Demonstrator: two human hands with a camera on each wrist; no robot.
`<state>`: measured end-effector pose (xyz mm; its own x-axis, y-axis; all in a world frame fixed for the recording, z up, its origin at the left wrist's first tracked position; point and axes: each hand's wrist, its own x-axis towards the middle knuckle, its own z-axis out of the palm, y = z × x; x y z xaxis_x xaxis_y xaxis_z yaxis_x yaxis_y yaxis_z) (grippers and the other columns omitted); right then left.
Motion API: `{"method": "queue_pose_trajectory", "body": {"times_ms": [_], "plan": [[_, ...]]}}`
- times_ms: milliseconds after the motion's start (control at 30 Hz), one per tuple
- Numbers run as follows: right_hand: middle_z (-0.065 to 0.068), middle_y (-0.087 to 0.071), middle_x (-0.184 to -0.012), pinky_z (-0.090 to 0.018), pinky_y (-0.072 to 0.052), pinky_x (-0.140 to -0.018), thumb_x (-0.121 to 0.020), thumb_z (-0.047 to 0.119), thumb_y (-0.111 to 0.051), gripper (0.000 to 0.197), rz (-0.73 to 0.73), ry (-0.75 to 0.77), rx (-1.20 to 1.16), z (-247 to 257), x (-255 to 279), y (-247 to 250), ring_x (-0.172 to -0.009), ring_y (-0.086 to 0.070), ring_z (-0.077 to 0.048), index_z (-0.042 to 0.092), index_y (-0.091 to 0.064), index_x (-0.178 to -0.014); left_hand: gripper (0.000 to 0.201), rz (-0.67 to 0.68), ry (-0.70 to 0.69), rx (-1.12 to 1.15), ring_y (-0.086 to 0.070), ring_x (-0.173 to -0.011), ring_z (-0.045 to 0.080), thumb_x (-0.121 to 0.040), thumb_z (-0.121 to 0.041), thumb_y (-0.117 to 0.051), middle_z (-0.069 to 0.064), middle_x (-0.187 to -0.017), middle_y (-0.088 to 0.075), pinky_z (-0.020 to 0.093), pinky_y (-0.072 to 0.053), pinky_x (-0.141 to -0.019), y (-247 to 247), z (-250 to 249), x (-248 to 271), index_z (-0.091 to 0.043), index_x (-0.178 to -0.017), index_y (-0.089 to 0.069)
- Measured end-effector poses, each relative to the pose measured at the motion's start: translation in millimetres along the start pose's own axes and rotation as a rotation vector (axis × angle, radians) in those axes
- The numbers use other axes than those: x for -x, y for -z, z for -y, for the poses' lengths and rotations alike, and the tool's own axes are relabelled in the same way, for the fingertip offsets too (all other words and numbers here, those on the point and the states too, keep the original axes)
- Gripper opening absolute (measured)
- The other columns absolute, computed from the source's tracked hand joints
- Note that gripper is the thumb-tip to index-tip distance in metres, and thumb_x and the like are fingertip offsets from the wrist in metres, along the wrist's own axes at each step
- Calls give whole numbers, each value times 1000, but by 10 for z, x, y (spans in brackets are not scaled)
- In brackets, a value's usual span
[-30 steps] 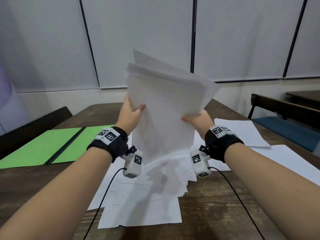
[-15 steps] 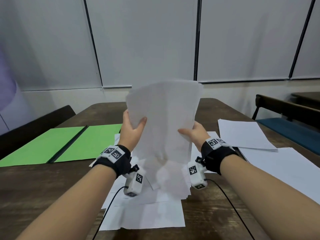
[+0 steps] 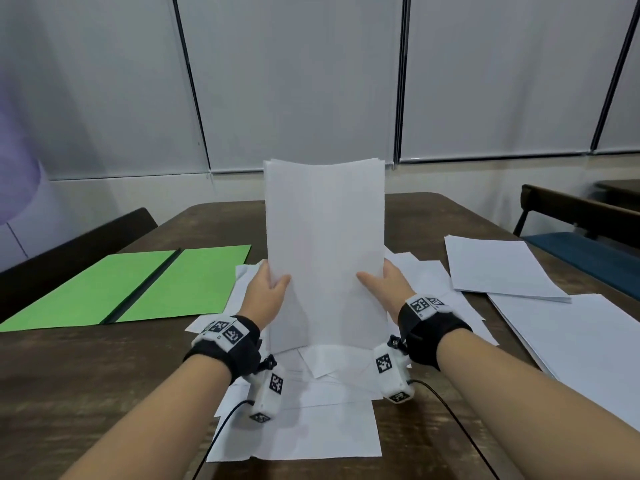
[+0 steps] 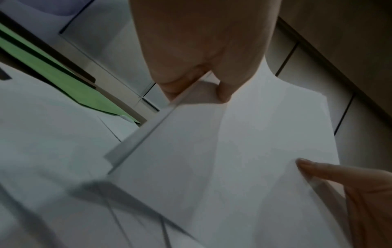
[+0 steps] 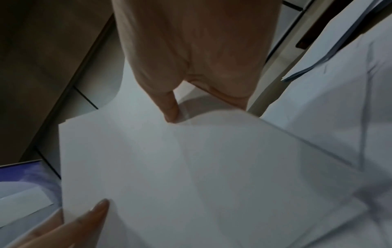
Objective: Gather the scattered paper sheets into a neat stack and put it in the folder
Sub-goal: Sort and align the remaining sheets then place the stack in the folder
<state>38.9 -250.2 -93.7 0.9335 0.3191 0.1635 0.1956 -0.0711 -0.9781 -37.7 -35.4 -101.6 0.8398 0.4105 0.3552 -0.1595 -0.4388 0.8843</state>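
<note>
- Right now I see my left hand [image 3: 266,292] and right hand [image 3: 389,289] pinching the side edges of an upright paper stack [image 3: 325,251], its bottom edge resting on loose sheets [image 3: 304,427] scattered over the wooden table [image 3: 86,386].
- Left of the stack, the green folder [image 3: 138,285] lies open flat, nothing inside it.
- Right of the stack, two more paper piles [image 3: 498,268] lie flat.

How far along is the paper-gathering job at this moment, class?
Done: part of the paper is squared into a stack. In hand: the left hand and right hand grip its sides, standing it upright on loose sheets. Left: those sheets and more sheets at the right remain ungathered; the open green folder holds no paper.
</note>
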Motion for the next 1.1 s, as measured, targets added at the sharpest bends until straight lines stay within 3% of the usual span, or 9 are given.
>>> {"method": "queue_pose_trajectory", "body": {"times_ms": [200, 300, 367, 467, 600, 733, 767, 933, 1100], "plan": [[0, -68, -113, -45, -50, -97, -79, 25, -65, 40, -66, 91, -55, 184, -3, -188, -105, -65, -19, 19, -57, -117, 23, -74, -64, 197, -62, -107, 7, -96, -16, -54, -11, -113, -65, 31, -47, -97, 125, -103, -18, -23, -118, -54], [3, -65, -113, -34, -50, -95, -83, 14, -71, 45, -49, 93, -106, 278, 1, -219, -105, -63, -13, 21, -48, -120, 26, -138, -148, 205, -60, -96, -12, -93, -17, -59, -13, -110, -63, 12, -45, -87, 166, -262, -30, -23, -117, -49], [9, -63, -109, -24, -49, -87, -83, 13, -73, 52, -27, 129, -118, 339, 1, -217, -101, -62, -7, 22, -42, -124, 34, -203, -226, 199, -59, -97, -12, -92, -16, -61, -6, -114, -61, 4, -43, -81, 212, -384, -50, -18, -120, -42], [12, -62, -107, -20, -49, -83, -83, 12, -73, 59, -33, 171, -125, 489, -6, -201, -96, -60, 1, 19, -39, -130, 55, -266, -324, 195, -54, -119, 9, -90, -20, -64, 4, -131, -53, 17, -45, -97, 310, -566, -92, -12, -134, -33], [3, -62, -115, -26, -49, -90, -82, 8, -74, 64, -53, 218, -129, 763, -53, -165, -102, -62, -9, 14, -37, -133, 81, -324, -461, 126, -31, -140, 13, -86, -27, -68, 4, -151, -30, 39, -30, -116, 426, -882, -191, -23, -148, -15], [-3, -61, -121, -29, -50, -92, -81, 6, -74, 63, -36, 219, -105, 884, -112, -131, -108, -62, -15, 11, -38, -132, 87, -336, -561, -51, -23, -135, -9, -88, -25, -66, -6, -155, -18, 7, -19, -111, 496, -1127, -265, -28, -151, -6], [-3, -61, -121, -33, -50, -94, -80, 7, -75, 64, -32, 193, -90, 827, -131, -130, -108, -62, -16, 12, -38, -132, 89, -328, -550, -50, -23, -135, -10, -87, -24, -66, -5, -156, -17, 5, -18, -110, 498, -1104, -271, -28, -151, -5], [-5, -66, -120, -43, -46, -102, -86, 19, -68, 42, 33, 39, 80, 308, -79, -200, -108, -63, -21, 15, -54, -125, 100, -231, -246, 148, -37, -136, 11, -77, -36, -75, 1, -151, -32, 38, -31, -114, 431, -543, -191, -27, -149, -6], [-5, -67, -117, -41, -49, -99, -91, 9, -59, 33, -24, 66, 2, 282, -67, -352, -108, -64, -23, 14, -56, -123, 53, -30, 49, 113, -57, -117, 15, -86, -29, -68, -1, -127, -59, 44, -43, -105, 412, 93, -36, -14, -131, -43]]}}
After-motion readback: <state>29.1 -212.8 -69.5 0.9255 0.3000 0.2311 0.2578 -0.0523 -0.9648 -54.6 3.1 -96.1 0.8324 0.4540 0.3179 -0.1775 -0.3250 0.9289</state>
